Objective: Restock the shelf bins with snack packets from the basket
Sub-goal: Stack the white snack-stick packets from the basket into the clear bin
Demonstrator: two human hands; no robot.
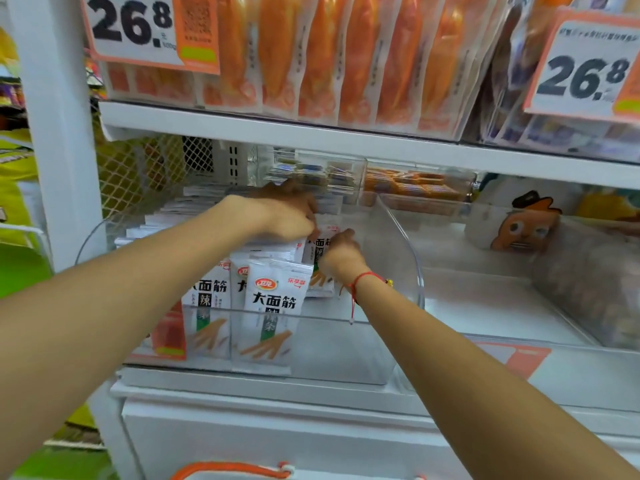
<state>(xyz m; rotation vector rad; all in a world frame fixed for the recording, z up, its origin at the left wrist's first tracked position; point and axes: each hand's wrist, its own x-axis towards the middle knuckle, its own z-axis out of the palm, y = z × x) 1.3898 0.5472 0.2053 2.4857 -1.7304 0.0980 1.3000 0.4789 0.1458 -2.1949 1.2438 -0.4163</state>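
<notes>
arms: bare, no sleeves | right wrist: thin red string bracelet (360,279), small yellow bead

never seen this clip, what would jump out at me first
Two bare arms reach into a clear shelf bin at centre, where the left hand and right hand handle white snack packets. Above hang orange packets, flanked by two big 26.8 price cards.

snack packets (273,306): white, black lettering, stood upright in rows inside the bin
bin (398,244): clear plastic, its right part unfilled, set on the shelf
</notes>
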